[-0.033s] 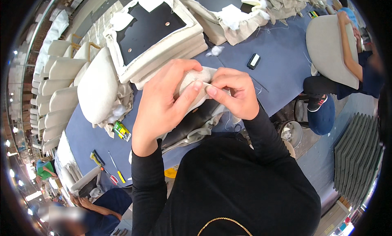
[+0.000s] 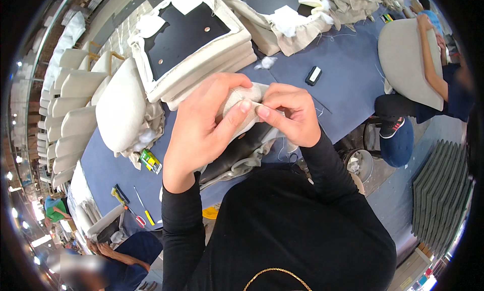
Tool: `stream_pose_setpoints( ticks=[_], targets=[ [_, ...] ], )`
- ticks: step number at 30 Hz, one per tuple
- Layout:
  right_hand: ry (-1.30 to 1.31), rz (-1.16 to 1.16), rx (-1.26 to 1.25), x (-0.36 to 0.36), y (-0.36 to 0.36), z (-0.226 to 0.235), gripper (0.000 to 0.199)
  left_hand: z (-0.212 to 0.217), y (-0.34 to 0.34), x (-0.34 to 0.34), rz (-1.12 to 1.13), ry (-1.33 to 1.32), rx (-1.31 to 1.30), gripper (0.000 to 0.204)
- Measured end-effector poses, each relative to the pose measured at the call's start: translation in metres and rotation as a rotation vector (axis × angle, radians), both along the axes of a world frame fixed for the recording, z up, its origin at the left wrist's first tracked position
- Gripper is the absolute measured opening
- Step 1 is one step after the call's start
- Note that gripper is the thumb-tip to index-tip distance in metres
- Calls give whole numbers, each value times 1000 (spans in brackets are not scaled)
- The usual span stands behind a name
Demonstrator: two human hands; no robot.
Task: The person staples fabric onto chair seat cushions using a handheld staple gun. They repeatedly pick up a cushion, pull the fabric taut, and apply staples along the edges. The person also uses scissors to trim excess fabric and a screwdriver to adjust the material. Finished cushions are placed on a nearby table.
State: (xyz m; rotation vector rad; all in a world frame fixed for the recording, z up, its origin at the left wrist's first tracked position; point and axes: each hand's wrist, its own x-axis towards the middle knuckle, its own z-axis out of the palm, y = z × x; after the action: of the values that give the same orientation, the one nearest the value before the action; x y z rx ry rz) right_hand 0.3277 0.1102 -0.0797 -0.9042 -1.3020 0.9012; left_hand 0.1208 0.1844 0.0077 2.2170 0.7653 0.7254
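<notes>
My left hand [image 2: 204,122] curls around the corner of a cushion covered in beige woven fabric [image 2: 239,95], its thumb pressing on the cloth. Close beside it, my right hand [image 2: 295,114] pinches a fold of the same fabric between thumb and fingers. Both thumbs nearly meet at that fold. Below my hands shows the cushion's black underside [image 2: 224,159], with loose cloth edges hanging along its near side. My left fingers partly hide the corner, and whether a small tool is in the pinch cannot be seen.
Beyond my hands, upholstered cushions with black backing [image 2: 186,34] are stacked on the blue table [image 2: 348,59]. A rounded cushion [image 2: 118,107], a yellow-green box [image 2: 150,161] and scissors [image 2: 137,218] lie left. A black-and-white case [image 2: 313,75] lies right. Co-workers sit at right and lower left.
</notes>
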Motion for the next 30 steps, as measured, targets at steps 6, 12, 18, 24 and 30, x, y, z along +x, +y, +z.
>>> stream_pose_setpoints(
  ticks=[6, 12, 18, 24, 30],
  targets=[
    [112, 34, -47, 11, -5, -4, 22, 6, -5, 10, -68, 45, 35, 34],
    [162, 51, -50, 21, -12, -8, 23, 0, -10, 26, -42, 62, 107, 32],
    [149, 71, -58, 32, -14, -9, 22, 3, -18, 37, 17, 114, 105, 29],
    [-165, -56, 48, 45, -18, -5, 18, 4, -21, 47, 9, 152, 58, 28],
    [-157, -270, 50, 32, -27, -2, 19, 0, -23, 47, 20, 153, 125, 27]
  ],
)
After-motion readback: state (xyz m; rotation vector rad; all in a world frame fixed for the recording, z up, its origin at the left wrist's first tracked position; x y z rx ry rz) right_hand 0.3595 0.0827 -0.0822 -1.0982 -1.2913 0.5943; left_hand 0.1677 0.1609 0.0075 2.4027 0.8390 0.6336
